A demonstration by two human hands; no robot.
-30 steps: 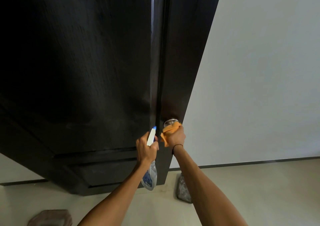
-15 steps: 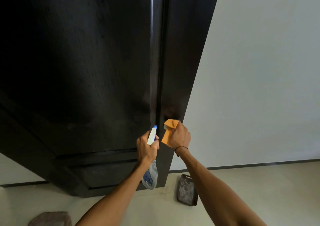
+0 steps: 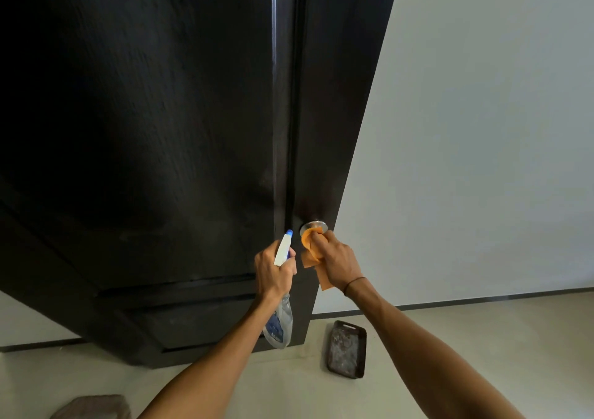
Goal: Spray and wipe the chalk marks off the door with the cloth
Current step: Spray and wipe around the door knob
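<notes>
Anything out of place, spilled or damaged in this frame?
Nothing spilled or broken shows. Two oddities: a grimy tray lies on the floor by the door, and a faint pale smudge remains on the door panel.

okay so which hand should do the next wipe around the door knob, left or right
Right. The right hand already holds the orange cloth against the metal knob on the dark door. The left hand is occupied gripping the spray bottle.

One head-worn wide-angle view faces forward, close against the dark door (image 3: 144,129) (its edges bowed by the lens), the floor (image 3: 450,338) below.
</notes>
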